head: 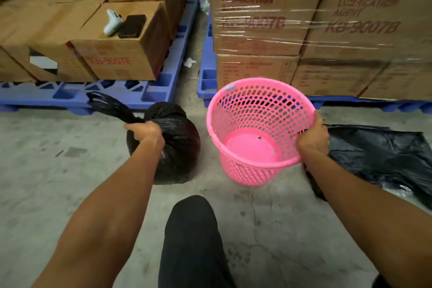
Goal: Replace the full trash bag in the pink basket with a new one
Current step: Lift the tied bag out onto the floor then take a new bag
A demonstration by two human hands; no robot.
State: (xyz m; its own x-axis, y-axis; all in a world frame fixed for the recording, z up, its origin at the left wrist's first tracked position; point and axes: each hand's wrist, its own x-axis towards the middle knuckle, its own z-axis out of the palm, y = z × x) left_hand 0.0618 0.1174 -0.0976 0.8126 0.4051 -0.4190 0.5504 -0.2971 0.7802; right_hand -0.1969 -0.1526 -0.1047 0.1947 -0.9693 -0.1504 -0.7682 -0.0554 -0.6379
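The pink perforated basket [247,166] stands on the concrete floor, tilted toward me, with no bag inside it. My right hand [313,135] grips its right rim. To its left sits the full black trash bag [177,147], tied at the top, its loose tail sticking out to the upper left. My left hand [146,131] is closed around the knotted neck of that bag. A flat, unfilled black trash bag [378,156] lies spread on the floor to the right of the basket, partly behind my right forearm.
Blue plastic pallets [70,96] carry stacked cardboard boxes [268,23] close behind the basket and bag. A white controller [112,22] and a dark case [132,25] lie on a left box. My dark-trousered knee [191,229] is low in the middle.
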